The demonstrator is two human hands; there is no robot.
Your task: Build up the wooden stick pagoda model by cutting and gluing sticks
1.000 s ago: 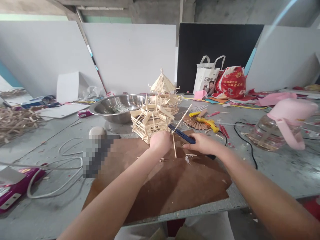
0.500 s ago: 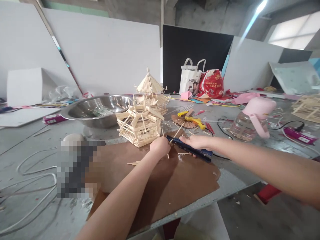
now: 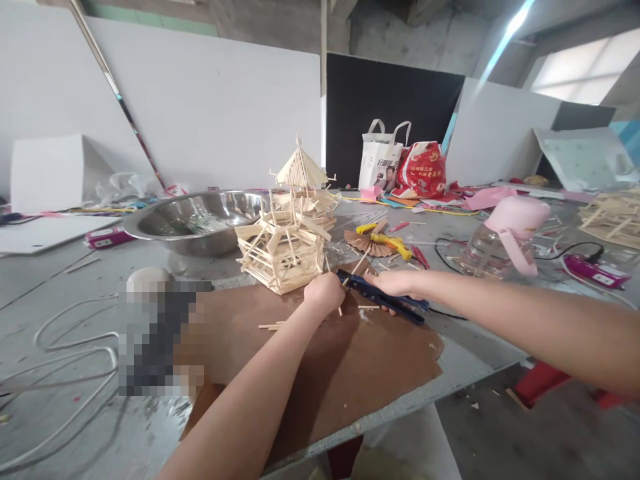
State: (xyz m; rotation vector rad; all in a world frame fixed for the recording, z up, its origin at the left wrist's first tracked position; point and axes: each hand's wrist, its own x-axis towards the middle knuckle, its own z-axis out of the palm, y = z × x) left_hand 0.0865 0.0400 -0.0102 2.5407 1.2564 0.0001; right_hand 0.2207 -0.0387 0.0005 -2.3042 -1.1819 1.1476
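Observation:
My left hand (image 3: pixel 323 293) is closed on a thin wooden stick (image 3: pixel 358 264), which slants up and to the right across the jaws of a dark blue hand cutter (image 3: pixel 369 292). My right hand (image 3: pixel 395 283) grips the cutter by its handles, one of which extends below the fingers. Just beyond my left hand stands a many-sided model (image 3: pixel 283 257) built of wooden sticks, with a pointed-roof stick tower (image 3: pixel 301 167) behind it. Short stick pieces (image 3: pixel 271 327) lie on the brown board (image 3: pixel 345 373) under my hands.
A steel bowl (image 3: pixel 170 233) sits at the back left. Beyond my right hand are a yellow glue gun (image 3: pixel 393 243) on a brown paper fan and a pink-lidded bottle (image 3: pixel 500 233). White cables (image 3: pixel 107 347) curl at left; two bags (image 3: pixel 423 170) stand at the back.
The view has turned right. The cutter has swung outward, its handles now opened wider, and its jaws have come to the stick at my left hand. Over the last half second little has moved.

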